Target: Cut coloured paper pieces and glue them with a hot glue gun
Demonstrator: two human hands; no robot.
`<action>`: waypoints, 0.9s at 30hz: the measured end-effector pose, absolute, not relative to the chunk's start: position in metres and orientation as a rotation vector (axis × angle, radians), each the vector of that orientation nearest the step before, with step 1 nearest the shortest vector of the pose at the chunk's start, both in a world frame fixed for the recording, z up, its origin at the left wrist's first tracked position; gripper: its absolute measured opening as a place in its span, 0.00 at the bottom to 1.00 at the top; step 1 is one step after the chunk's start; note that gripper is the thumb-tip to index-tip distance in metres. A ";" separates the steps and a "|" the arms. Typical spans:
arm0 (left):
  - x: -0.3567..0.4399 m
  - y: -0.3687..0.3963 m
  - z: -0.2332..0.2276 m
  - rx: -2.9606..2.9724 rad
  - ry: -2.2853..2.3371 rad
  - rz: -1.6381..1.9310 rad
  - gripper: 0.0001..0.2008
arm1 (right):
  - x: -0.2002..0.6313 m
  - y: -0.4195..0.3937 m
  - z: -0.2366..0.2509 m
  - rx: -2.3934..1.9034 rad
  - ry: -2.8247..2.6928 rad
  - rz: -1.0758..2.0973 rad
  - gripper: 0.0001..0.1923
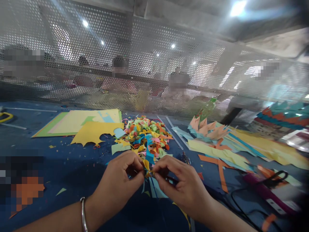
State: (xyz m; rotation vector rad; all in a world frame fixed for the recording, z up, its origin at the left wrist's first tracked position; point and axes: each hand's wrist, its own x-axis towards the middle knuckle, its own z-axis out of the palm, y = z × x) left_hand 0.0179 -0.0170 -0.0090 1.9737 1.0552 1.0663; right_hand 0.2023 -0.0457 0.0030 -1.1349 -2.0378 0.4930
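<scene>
Yellow paper, a small folded piece, is sitting pinched between the two hands just above the blue surface, near the front edge of the view. The left hand, a metal bangle circling its wrist, is closing thumb and forefinger together on one side of the piece, and the right hand is clamping its fingertips on the other side, so the paper is spanning the narrow gap between them. It looks very light, thin and limp, likely to crease or tear under a hard pull, so gripping it at the folded edges with fingertips only seems the safest hold. Directly under the hands some pale blue strips are lying flat on the surface. Just beyond the fingers a heap of coloured paper scraps is spreading out, touching a jagged yellow cut-out to its left. Further left, a stack of yellow and green sheets is resting flat. To the right, orange strips and more cut sheets are overlapping, with a purple tool and its black cord nearby. At the far side a perforated metal screen is standing, with other people sitting blurred behind it.
</scene>
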 end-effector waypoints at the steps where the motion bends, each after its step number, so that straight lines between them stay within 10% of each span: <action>1: 0.018 -0.017 -0.009 1.985 1.055 1.068 0.07 | 0.202 -0.046 0.003 -1.131 -2.043 0.494 0.05; 27: 0.019 -0.017 -0.014 2.114 1.068 1.104 0.07 | 0.199 -0.045 0.005 -1.174 -1.973 0.687 0.03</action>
